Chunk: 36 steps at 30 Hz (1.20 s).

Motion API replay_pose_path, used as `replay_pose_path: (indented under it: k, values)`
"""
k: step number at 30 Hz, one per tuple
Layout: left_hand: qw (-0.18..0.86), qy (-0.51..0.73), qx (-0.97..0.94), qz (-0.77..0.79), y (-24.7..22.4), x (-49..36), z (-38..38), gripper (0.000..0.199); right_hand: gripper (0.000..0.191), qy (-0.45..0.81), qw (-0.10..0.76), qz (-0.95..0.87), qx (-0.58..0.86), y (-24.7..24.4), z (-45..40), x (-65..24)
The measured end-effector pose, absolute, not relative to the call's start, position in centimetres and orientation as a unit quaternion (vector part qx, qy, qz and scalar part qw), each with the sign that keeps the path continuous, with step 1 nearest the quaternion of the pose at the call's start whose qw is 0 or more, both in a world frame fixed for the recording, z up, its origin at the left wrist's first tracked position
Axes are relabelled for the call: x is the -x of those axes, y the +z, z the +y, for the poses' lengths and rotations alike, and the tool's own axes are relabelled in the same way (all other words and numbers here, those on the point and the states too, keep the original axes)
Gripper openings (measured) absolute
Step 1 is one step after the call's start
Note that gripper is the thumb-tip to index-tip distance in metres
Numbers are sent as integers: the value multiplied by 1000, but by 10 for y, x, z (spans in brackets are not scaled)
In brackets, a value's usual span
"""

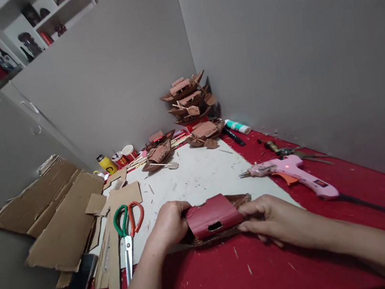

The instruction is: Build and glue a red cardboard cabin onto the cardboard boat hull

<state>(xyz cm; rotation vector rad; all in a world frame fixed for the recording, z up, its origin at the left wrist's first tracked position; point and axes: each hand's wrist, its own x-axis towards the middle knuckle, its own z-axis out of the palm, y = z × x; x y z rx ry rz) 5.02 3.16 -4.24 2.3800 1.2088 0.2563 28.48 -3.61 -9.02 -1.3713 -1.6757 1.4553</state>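
Between my two hands is a model boat [242, 199] of brown cardboard, with a curved red cover [210, 212] over its middle. A small dark window is cut in the cover's near side. My left hand [171, 222] is closed on the boat's left end, its fingertips partly hidden behind the cover. At the right end, my right hand [271, 219] pinches the hull and the cover's edge between thumb and fingers. A pink glue gun [292, 168] lies to the right, and scissors [129, 231] with green and orange handles lie to the left.
Finished-looking model boats [186, 99] are stacked in the back corner, with others in front. Cardboard sheets [64, 207] lean at the left. Yellow bottle [106, 163], paper cups [128, 152], a black marker [233, 136] and a white-green tube [237, 126] stand or lie behind the white board [193, 178].
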Motion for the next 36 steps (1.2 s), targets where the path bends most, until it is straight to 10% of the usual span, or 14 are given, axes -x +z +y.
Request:
replay_pose_path:
  k: [36]
  values:
    - [286,73,-847,443,-35,-55,36,22,20,527,310,-625,485,-79,-37,-295]
